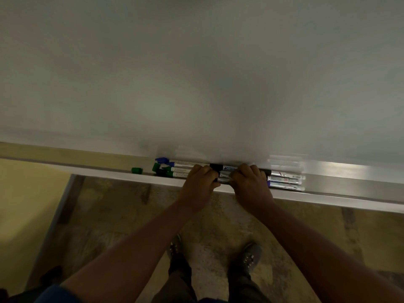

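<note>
Aluminium tray (349, 182) under the whiteboard (196, 73) is loaded with green and blue markers (179, 170) at left and white-labelled markers (286, 180) at right (print too small to read). A grey-barrelled marker (223, 180) at the tray's front edge is gripped by left hand (200, 182) and right hand (251, 184), fingers curled round its ends. Blue lettering on the black-capped marker (226, 167) is blurred.

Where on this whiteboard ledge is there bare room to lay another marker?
Bare ledge runs right of the rightmost markers and left of the loose green cap. Between that cap and those markers it is crowded: markers lie side by side, and the left hand and right hand grip some there.
</note>
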`<action>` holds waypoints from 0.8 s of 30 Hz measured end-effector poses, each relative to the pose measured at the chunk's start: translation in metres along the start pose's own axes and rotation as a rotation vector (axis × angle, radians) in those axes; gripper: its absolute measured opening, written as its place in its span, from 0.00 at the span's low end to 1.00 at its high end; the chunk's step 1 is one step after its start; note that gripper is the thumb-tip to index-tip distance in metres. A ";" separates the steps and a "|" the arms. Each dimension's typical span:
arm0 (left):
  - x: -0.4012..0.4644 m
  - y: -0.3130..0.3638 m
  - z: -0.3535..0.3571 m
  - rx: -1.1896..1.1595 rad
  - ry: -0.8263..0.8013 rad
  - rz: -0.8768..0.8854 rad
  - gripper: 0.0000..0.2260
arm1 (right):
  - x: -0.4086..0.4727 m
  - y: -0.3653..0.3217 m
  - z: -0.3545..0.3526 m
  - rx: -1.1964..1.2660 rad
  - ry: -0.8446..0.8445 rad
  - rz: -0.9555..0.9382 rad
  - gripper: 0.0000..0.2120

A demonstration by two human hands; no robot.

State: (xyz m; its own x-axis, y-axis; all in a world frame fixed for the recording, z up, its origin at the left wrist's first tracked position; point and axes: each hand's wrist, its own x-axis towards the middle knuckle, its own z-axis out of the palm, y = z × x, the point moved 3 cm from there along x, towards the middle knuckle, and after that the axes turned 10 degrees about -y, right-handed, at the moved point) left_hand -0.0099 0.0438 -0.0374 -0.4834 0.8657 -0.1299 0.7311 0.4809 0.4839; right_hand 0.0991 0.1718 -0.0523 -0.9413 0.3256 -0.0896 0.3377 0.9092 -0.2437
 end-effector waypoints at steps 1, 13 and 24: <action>0.000 0.001 -0.001 0.008 -0.009 0.011 0.06 | 0.001 0.000 0.001 0.004 -0.007 0.003 0.11; 0.001 0.000 0.004 0.049 -0.013 0.036 0.09 | 0.005 0.001 0.010 -0.043 -0.115 0.036 0.16; -0.018 -0.013 0.002 -0.031 0.086 -0.001 0.13 | -0.004 0.002 0.009 -0.048 -0.038 0.075 0.14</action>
State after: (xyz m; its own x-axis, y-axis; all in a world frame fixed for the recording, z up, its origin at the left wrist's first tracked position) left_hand -0.0096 0.0225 -0.0432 -0.5248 0.8493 -0.0568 0.7159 0.4765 0.5103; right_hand 0.1037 0.1694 -0.0608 -0.9123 0.3839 -0.1424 0.4057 0.8943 -0.1886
